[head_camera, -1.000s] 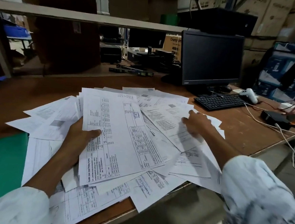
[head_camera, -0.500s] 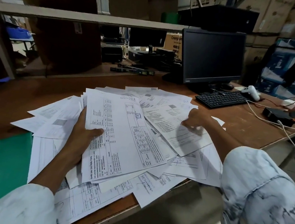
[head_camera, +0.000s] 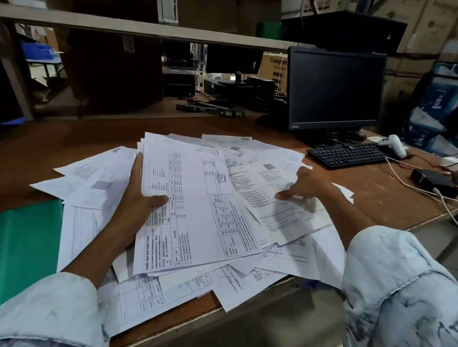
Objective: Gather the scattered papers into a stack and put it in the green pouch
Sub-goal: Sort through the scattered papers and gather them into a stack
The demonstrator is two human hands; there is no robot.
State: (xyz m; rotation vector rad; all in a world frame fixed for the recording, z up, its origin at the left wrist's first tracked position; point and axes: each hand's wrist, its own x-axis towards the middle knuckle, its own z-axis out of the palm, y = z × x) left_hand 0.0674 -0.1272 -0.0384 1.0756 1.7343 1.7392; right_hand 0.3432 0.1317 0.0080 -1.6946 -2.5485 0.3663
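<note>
Several printed white papers [head_camera: 278, 259] lie scattered and overlapping across the brown desk. My left hand [head_camera: 134, 207] grips a small stack of sheets [head_camera: 198, 206] by its left edge, thumb on top, raised a little above the pile. My right hand [head_camera: 306, 187] pinches one sheet [head_camera: 280, 204] to the right of that stack, thumb on its face and fingers under its far edge, lifting it. The green pouch [head_camera: 10, 252] lies flat at the desk's left front, partly under loose papers.
A black monitor [head_camera: 335, 91] and keyboard [head_camera: 347, 155] stand at the back right. A white handheld device [head_camera: 394, 145], white cables [head_camera: 423, 191] and a black box [head_camera: 432, 181] sit at the right edge. A shelf [head_camera: 124, 25] runs overhead. The desk's front edge [head_camera: 183, 323] is under the papers.
My right hand has taken hold of one sheet and drawn it nearer and toward the left-hand stack. My left hand keeps holding the stack in nearly the same place.
</note>
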